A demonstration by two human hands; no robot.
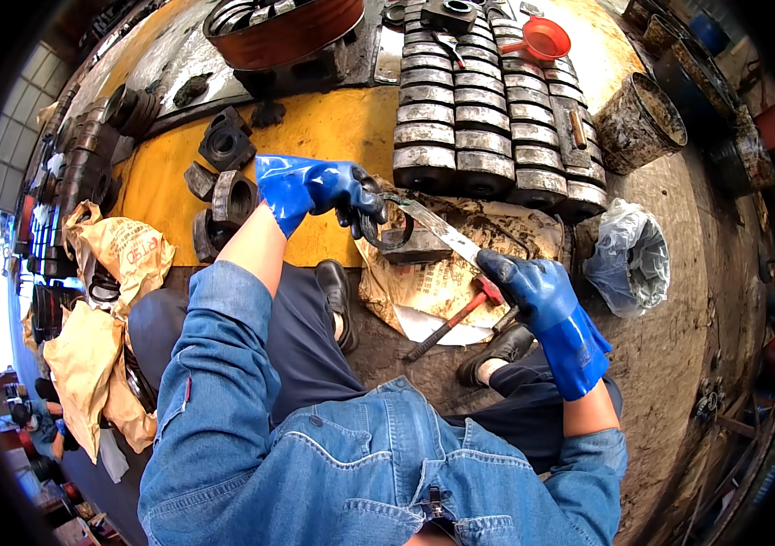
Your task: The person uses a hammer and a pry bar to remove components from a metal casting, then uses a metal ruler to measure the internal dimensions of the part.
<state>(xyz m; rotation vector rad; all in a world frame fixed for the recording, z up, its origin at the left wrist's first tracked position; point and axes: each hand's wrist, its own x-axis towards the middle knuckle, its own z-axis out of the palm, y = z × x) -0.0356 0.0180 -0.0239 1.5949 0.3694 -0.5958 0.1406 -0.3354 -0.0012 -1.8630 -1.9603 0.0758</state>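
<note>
Both my hands wear blue rubber gloves with dark-stained fingers. My left hand (351, 196) is closed on a thin dark ring (391, 247), held above a metal block (422, 247). In my right hand (528, 284) is one end of a long flat metal blade (442, 231), perhaps a file or scraper. Slanting up to the left, the blade's far end meets the ring beside my left fingers. Whether they press on each other I cannot tell. Below lies a stained paper sack (378, 289) with a red-headed hammer (489, 291) on it.
Stacked metal rings (483, 114) stand in rows ahead, with a red dipper (547, 39) on top. On the right are a clear plastic bag (633, 259) and a dirty bucket (640, 123). Loose metal blocks (226, 139) and brown paper sacks (87, 359) lie left. Another person (41, 423) is far left.
</note>
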